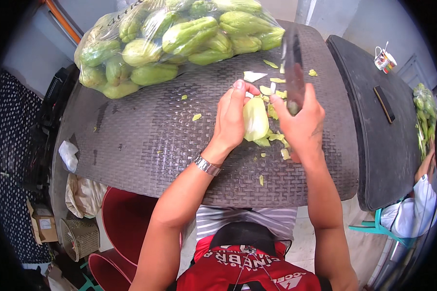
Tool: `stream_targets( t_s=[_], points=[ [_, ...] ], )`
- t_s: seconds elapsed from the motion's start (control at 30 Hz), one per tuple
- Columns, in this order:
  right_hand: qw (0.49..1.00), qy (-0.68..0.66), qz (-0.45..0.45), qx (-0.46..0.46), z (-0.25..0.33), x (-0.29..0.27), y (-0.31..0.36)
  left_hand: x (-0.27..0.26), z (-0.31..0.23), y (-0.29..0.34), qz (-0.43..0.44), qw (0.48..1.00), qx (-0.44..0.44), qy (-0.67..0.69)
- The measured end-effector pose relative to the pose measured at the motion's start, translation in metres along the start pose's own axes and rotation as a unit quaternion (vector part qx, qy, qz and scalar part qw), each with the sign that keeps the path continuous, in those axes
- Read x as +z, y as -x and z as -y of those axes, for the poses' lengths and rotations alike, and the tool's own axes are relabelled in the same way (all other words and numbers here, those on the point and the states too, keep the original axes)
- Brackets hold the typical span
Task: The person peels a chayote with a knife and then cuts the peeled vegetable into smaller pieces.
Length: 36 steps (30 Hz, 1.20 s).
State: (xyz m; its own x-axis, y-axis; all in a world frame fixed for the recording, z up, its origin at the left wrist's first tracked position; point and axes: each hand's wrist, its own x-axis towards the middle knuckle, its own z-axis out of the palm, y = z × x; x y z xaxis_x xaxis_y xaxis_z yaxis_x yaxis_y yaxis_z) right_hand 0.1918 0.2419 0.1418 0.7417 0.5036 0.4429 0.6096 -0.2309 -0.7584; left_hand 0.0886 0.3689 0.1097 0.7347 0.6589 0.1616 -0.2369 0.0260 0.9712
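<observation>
My left hand [231,114], a metal watch at its wrist, is closed on a pale green peeled chayote [256,120] just above the table. In my right hand [302,121] is a knife [294,63], its wide blade pointing up and away from me, slightly blurred. The blade stands apart from the chayote. Strips of green peel [273,112] lie under and between my hands, with smaller bits scattered around. Beyond my left hand, a large clear plastic bag of whole chayotes [189,36] rests at the far left of the table.
The dark woven-pattern table [131,126] carries a crumpled white plastic bag [69,155] at its left edge. Red bins [126,218] stand below. A second black table [374,140] at right holds a mug [384,60] and a phone [384,104]; another person [412,208] sits beside it.
</observation>
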Motion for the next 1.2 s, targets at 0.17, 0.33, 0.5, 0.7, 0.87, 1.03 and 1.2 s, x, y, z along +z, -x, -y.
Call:
stream_targets(
  t_s=[0.17, 0.33, 0.5, 0.7, 0.87, 1.03, 1.2],
  points=[
    [0.999, 0.012, 0.028, 0.043, 0.002, -0.004, -0.003, -0.004, 0.001, -0.003, 0.009, 1.000, -0.021, -0.001],
    [0.993, -0.064, 0.054, 0.085, -0.021, -0.002, -0.010, -0.016, -0.017, -0.005, -0.024, 0.968, -0.160, 0.191],
    [0.942, -0.220, 0.165, 0.191, -0.038, -0.015, -0.020, -0.090, -0.067, 0.051, -0.122, 0.978, -0.042, 0.165],
    [0.996, -0.041, 0.053, -0.059, -0.016, -0.015, -0.016, -0.230, -0.108, 0.198, -0.398, 0.907, 0.071, 0.120],
    [0.987, 0.123, 0.102, 0.001, -0.049, -0.019, -0.027, -0.334, -0.040, 0.314, -0.539, 0.826, -0.113, 0.118],
    [0.969, 0.072, 0.128, 0.199, -0.008, -0.024, -0.025, -0.376, 0.063, 0.404, -0.473, 0.757, -0.419, -0.166],
    [0.969, 0.192, 0.126, 0.091, -0.030, -0.028, -0.021, -0.343, 0.043, 0.348, -0.524, 0.646, -0.221, -0.509]
  ],
)
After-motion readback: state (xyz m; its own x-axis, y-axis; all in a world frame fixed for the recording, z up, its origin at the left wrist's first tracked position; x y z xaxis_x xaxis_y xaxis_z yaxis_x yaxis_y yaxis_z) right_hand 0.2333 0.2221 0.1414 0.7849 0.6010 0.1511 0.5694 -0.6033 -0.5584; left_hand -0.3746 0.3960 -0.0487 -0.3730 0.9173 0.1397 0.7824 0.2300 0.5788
